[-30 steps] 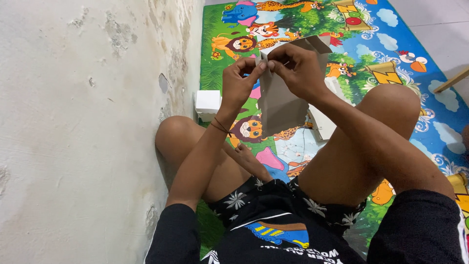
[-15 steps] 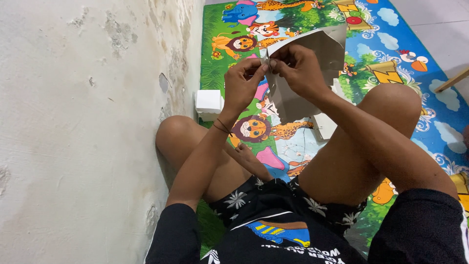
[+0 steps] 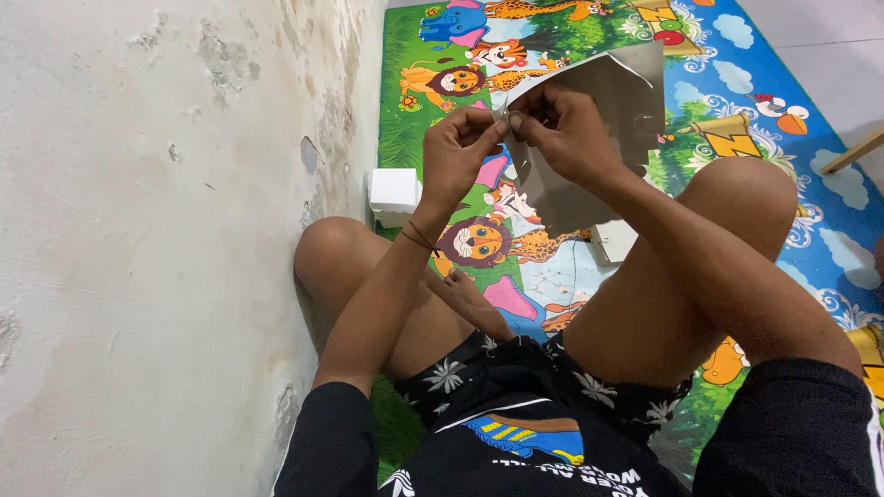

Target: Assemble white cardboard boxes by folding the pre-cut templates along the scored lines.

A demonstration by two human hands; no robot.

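Both hands pinching one edge of a grey sheet held up over the play mat.

The left hand (image 3: 458,152) and right hand (image 3: 564,129) meet fingertip to fingertip, each closed in a pinch on the grey sheet (image 3: 603,110). Since a second ago the sheet has swung up, its free end now pointing far and right instead of hanging down. Both wrists are raised above the knees, over the cartoon mat (image 3: 737,110).

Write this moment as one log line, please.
left hand: pinching grey sheet edge | right hand: pinching same edge | sheet: held up over cartoon animal mat | white box: by wall
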